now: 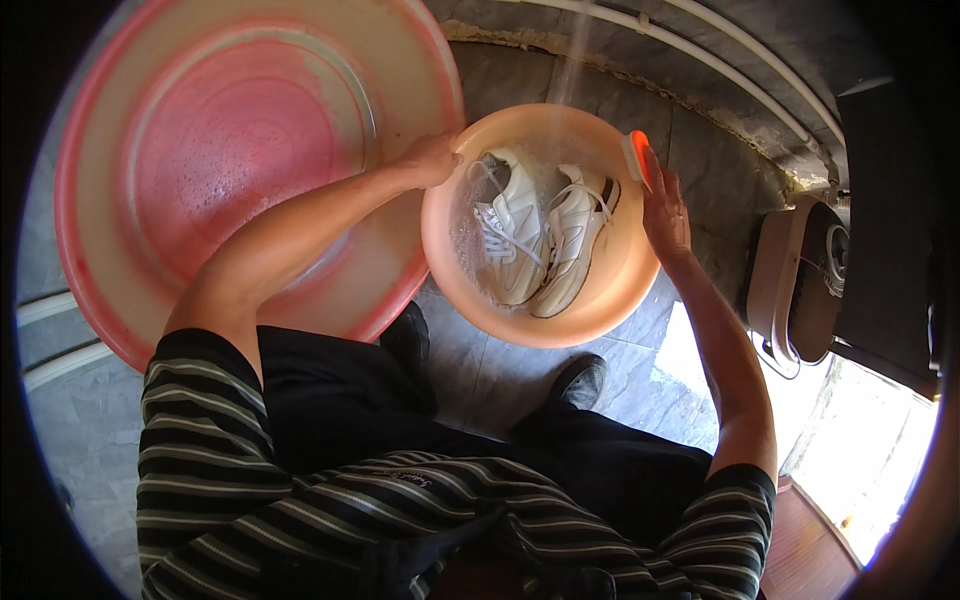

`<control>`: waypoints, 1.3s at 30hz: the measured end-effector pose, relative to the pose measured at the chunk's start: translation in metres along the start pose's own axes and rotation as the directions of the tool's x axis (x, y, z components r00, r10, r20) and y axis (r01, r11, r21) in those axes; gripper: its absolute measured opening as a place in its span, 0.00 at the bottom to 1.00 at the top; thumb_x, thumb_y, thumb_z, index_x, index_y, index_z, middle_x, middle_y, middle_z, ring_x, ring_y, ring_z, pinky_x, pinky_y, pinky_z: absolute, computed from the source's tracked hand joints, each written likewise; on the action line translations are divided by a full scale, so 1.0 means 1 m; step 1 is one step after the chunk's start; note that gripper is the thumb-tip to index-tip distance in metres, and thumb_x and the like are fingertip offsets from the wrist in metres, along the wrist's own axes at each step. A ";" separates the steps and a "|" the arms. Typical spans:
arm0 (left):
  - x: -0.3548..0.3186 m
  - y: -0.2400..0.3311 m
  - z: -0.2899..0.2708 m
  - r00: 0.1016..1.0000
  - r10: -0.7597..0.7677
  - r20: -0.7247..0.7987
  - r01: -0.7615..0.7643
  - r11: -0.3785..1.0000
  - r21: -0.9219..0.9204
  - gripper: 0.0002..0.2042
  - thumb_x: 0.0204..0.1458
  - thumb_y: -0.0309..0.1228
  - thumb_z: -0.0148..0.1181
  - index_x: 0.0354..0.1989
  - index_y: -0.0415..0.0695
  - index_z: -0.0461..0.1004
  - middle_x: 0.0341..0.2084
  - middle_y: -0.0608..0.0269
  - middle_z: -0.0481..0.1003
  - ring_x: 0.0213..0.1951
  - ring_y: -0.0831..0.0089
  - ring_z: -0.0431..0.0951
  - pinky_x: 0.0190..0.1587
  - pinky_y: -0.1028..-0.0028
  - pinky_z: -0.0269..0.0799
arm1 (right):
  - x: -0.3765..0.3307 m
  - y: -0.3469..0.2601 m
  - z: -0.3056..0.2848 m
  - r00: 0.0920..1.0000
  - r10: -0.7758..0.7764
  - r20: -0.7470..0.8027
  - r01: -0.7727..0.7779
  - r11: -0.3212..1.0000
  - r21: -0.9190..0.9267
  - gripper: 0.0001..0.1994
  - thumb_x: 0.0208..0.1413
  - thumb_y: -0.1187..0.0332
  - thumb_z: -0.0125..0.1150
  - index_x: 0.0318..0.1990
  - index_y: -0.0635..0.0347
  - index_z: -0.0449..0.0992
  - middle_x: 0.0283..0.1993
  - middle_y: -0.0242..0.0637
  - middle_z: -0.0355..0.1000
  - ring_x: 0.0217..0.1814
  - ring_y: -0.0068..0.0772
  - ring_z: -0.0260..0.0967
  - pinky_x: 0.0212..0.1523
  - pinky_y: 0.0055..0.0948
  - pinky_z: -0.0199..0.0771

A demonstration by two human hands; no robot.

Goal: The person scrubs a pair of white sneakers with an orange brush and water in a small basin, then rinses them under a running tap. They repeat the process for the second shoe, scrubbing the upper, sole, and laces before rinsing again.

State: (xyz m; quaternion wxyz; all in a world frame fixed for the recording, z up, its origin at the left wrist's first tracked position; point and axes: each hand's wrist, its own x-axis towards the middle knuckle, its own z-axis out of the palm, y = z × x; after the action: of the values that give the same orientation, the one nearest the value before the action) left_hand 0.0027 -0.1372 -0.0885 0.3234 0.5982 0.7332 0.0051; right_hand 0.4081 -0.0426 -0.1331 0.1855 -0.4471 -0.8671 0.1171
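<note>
A pair of white lace-up sneakers point(517, 235) lies in a peach-orange basin point(600, 318), wet, with water and some foam about them. My left hand point(432, 160) grips the basin's left rim, its fingers closed over the edge. At the right rim, my right hand point(666, 210) holds an orange scrub brush point(640, 158) with pale bristles facing the basin. That hand also rests along the outside of the basin; part of its grip is hidden. A thin stream of water point(572, 65) falls from above into the far side of the basin.
A large pink tub point(225, 130), wet inside, stands at the left beside the basin. White pipes point(740, 70) run along the far wall. At the right is a beige appliance point(795, 280) with a cord. My shoes point(580, 382) stand on grey floor tiles point(465, 340) near the basin.
</note>
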 end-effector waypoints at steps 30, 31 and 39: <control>0.035 -0.020 -0.020 0.871 -0.069 0.487 0.131 0.987 -0.094 0.18 0.61 0.36 0.55 0.50 0.33 0.76 0.39 0.46 0.81 0.34 0.58 0.85 0.33 0.65 0.86 | 0.001 0.002 0.005 0.999 -0.016 0.030 0.018 0.998 -0.065 0.41 0.62 0.77 0.57 0.78 0.39 0.45 0.49 0.47 0.69 0.47 0.55 0.74 0.47 0.45 0.80; 0.034 -0.018 -0.021 0.873 -0.061 0.484 0.128 0.986 -0.108 0.18 0.61 0.36 0.56 0.49 0.31 0.76 0.38 0.44 0.81 0.32 0.57 0.85 0.31 0.65 0.86 | 0.001 0.002 0.005 0.999 -0.010 0.039 0.012 0.997 -0.071 0.41 0.62 0.77 0.57 0.78 0.39 0.45 0.49 0.47 0.68 0.46 0.54 0.74 0.47 0.44 0.80; 0.038 -0.018 -0.024 0.841 -0.107 0.530 0.147 0.989 -0.034 0.18 0.63 0.36 0.55 0.52 0.33 0.76 0.41 0.45 0.81 0.38 0.57 0.85 0.35 0.63 0.86 | 0.003 -0.004 0.001 0.995 -0.069 0.064 0.079 0.986 -0.150 0.43 0.58 0.79 0.59 0.78 0.46 0.44 0.53 0.42 0.68 0.51 0.44 0.70 0.53 0.36 0.80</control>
State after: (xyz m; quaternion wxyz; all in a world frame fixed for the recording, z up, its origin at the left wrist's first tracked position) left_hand -0.0277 -0.1001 -0.0948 0.5330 0.5146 0.6538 -0.1534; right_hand 0.4028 -0.0423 -0.1321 0.1293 -0.4238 -0.8947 0.0565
